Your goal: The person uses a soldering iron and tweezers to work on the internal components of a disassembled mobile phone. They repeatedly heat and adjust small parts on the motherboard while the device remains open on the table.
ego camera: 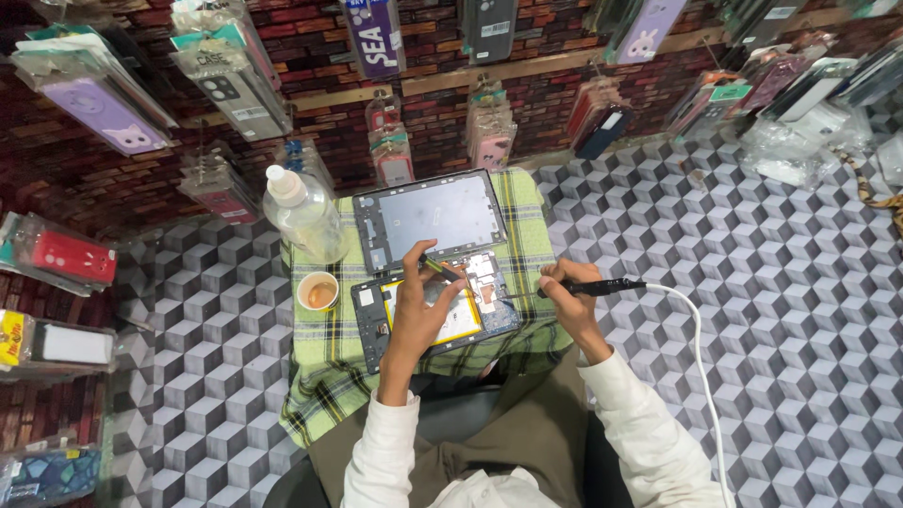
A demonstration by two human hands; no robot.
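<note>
An opened tablet body (475,310) with a yellow-edged battery and exposed boards lies on a small table covered in green plaid cloth (329,367). Its detached grey back panel (437,214) lies just behind it. My left hand (421,306) rests over the opened tablet and pinches a thin dark tool with a yellowish tip near the top edge. My right hand (564,296) grips a black pen-shaped iron (602,286) with a white cable (701,362), its tip pointing left toward the tablet's right side.
A clear plastic bottle (303,212) with a white cap and a small cup of brownish liquid (318,291) stand on the table's left. Packaged phone cases (230,71) hang along a brick wall. The floor has a grey cube pattern (752,282).
</note>
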